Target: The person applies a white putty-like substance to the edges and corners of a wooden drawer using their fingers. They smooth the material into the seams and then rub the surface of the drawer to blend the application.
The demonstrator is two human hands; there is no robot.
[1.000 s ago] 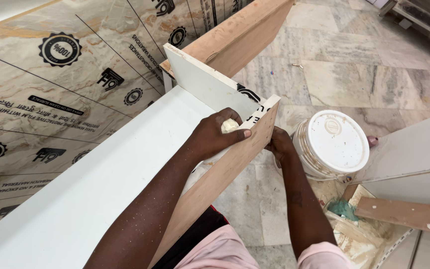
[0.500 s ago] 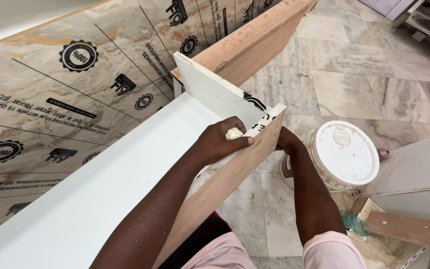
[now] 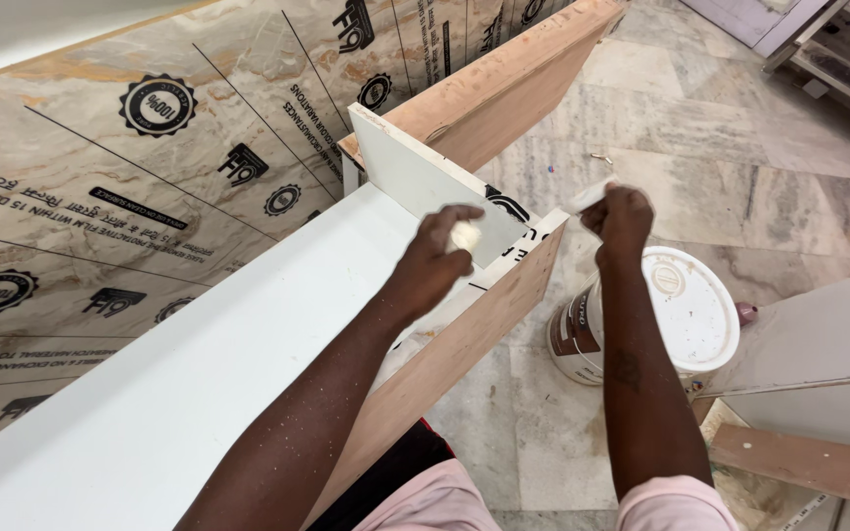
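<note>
My left hand [image 3: 440, 258] is lifted over the near end of the small white panel [image 3: 425, 187], with the fingers curled together around a pale lump [image 3: 465, 234] of what looks like putty or filler; it is a loose pinch, not a flat press, and the hand is blurred, so I cannot tell how firm the hold is. My right hand [image 3: 620, 218] is raised to the right, above the marble floor [image 3: 700, 167], and it pinches a small whitish strip or scraper [image 3: 590, 195] between the fingertips. The white panel stands on edge across the long white board [image 3: 199, 374], and its right end meets the brown plywood side [image 3: 455, 339], which stands upright along the board. I think the first danger is the lump: if my curled fingers relax, it may drop on the clean white board or fall in the gap beside the plywood. The second danger is the standing panel, because neither hand touches it now, and a bump from my wrist could tilt it out of square. Also the white bucket [image 3: 676, 315] stands on the floor just to the right of the plywood, near my right forearm; a careless elbow could knock it. The wooden batten [image 3: 799, 462] lies at the near right, well apart from my hands.
</note>
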